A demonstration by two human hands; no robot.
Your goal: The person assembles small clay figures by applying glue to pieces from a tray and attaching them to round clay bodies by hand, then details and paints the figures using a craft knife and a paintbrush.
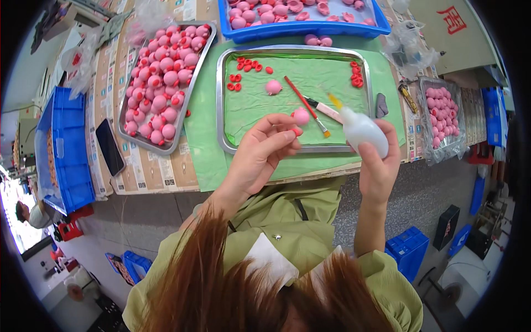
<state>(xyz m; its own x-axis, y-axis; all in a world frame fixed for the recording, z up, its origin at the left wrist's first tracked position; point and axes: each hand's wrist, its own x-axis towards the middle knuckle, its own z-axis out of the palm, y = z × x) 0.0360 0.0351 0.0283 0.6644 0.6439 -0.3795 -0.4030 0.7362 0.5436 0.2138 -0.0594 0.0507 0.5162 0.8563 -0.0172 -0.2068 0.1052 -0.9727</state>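
My left hand (255, 154) is closed, pinching a small pink ball (301, 116) with a red piece (297, 132) at the fingertips, over the near edge of a metal tray (221, 105). In my right hand (381, 169) is a white squeeze bottle (362, 131), tilted, its yellow nozzle (335, 100) pointing away to the left. On the tray's green lining lie another pink ball (273, 87), a red-handled brush (301, 95) and a pale pink pen-like tool (328, 112). Red ring-shaped pieces (257, 67) sit at the far left, with more red pieces (356, 74) at the far right.
A tray heaped with pink balls (157, 88) stands left, beside a phone (110, 147). Behind is a blue bin (310, 32) of pink parts. To the right are a grey lump (381, 105), a yellow cutter (408, 98) and a plastic-lined tray (440, 141) of pink balls.
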